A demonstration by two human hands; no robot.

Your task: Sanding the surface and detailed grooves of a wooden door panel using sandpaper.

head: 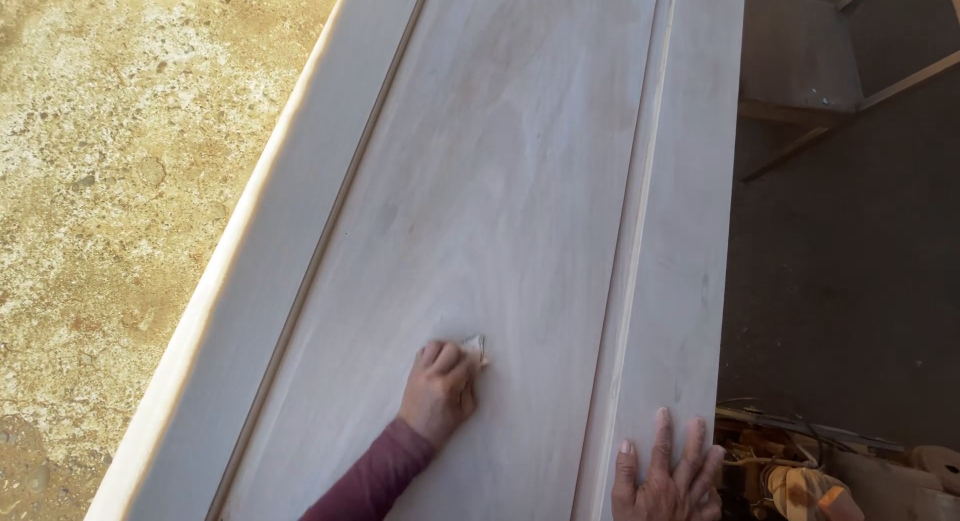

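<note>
Left hand [440,389], w/ dark red sleeve, is closed on a small sandpaper [475,347] and presses it on the panel [500,181], near its lower middle. Right hand [668,476] lies flat w/ fingers spread on the panel's right frame, at bottom edge.

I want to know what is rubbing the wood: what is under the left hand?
A small pale folded piece, likely sandpaper, pokes out past the left hand onto the wooden panel. Its remainder is covered by the fingers.
</note>
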